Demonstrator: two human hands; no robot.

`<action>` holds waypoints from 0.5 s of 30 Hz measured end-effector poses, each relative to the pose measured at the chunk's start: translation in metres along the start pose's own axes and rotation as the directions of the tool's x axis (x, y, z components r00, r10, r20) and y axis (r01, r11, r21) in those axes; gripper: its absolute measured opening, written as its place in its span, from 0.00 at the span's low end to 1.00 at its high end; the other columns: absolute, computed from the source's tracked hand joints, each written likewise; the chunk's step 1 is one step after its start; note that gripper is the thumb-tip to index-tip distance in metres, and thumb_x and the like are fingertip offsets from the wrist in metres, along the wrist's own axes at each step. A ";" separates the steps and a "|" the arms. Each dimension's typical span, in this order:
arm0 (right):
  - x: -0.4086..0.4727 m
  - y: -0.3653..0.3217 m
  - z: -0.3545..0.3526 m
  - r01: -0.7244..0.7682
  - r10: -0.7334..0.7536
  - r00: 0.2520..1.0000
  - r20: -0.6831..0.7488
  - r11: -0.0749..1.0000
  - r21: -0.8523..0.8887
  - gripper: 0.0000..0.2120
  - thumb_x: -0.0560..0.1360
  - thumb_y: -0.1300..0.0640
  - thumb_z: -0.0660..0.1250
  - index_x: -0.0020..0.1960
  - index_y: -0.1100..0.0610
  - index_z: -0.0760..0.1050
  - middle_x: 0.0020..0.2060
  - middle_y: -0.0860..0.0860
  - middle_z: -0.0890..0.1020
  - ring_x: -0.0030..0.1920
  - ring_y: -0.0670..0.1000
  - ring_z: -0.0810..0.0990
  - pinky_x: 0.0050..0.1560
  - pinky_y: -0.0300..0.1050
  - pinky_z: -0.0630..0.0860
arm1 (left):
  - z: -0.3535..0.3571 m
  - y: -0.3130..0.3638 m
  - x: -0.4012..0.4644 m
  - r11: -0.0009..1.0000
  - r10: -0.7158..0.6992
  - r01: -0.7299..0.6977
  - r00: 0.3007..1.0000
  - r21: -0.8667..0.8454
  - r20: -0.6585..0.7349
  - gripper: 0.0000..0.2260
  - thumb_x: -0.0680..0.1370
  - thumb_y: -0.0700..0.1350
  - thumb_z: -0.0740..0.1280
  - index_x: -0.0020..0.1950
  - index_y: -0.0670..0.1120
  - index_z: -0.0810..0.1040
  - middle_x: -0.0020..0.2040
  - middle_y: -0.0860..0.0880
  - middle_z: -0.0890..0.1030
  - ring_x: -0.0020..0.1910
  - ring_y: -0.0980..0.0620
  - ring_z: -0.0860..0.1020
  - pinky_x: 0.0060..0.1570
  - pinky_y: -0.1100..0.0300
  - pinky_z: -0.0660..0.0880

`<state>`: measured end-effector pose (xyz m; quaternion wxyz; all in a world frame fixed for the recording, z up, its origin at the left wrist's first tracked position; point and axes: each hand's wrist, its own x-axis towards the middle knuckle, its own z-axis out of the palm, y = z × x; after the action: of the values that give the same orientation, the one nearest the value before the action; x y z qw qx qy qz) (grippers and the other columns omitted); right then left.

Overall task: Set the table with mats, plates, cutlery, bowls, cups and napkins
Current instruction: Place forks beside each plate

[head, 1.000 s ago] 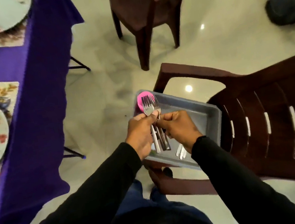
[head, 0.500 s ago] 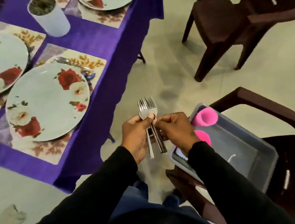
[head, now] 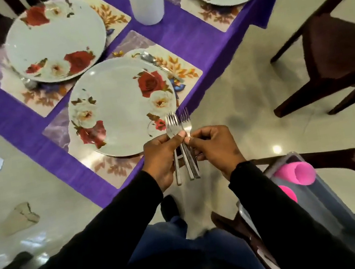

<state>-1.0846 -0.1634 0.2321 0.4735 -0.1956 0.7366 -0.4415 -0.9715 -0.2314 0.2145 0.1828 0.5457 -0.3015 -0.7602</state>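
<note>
text check | no readable words, labels, brands or numbers | plates [head: 120, 111]: rose print only, no lettering | mats [head: 186, 71]: leaf pattern, no writing | white pot [head: 146, 2] beyond the plates: plain wall | grey tray [head: 334, 208] near the plates: pink cups [head: 297, 173], no marks

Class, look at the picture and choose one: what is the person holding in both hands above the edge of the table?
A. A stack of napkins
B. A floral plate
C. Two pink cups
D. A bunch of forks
D: the left hand grips a bunch of forks by the handles, tines up, while the right hand pinches one of them; the pink cups lie in the grey tray.
</note>
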 end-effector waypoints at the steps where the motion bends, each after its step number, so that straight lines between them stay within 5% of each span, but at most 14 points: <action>1: 0.003 -0.004 0.009 0.008 -0.007 0.999 0.032 1.000 -0.030 0.05 0.76 0.62 0.71 0.44 0.62 0.82 0.30 0.50 0.82 0.30 0.45 0.78 0.33 0.39 0.76 | -0.009 0.003 0.000 0.999 0.001 -0.001 1.000 -0.035 -0.023 0.09 0.78 0.40 0.72 0.56 0.39 0.84 0.47 0.39 0.86 0.42 0.43 0.86 0.38 0.53 0.82; 9: 0.034 -0.040 0.063 0.083 0.000 0.950 0.312 0.964 -0.253 0.05 0.78 0.63 0.68 0.47 0.61 0.82 0.38 0.54 0.85 0.34 0.46 0.82 0.35 0.40 0.81 | -0.057 0.022 -0.002 0.956 0.020 -0.070 0.984 -0.284 -0.176 0.05 0.79 0.37 0.69 0.52 0.36 0.82 0.41 0.39 0.85 0.36 0.43 0.85 0.35 0.50 0.83; 15: 0.062 -0.066 0.093 0.134 0.041 0.882 0.469 0.933 -0.333 0.04 0.76 0.67 0.68 0.43 0.64 0.82 0.39 0.61 0.84 0.36 0.57 0.84 0.37 0.51 0.84 | -0.076 0.041 0.005 0.966 0.068 -0.158 0.917 -0.202 -0.393 0.03 0.78 0.37 0.71 0.47 0.37 0.83 0.39 0.39 0.85 0.35 0.43 0.84 0.35 0.52 0.81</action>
<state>-1.0419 -0.2860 0.2399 0.5831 -0.3966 0.6627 -0.2518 -0.9036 -0.2854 0.2208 0.3439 0.6401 -0.2014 -0.6568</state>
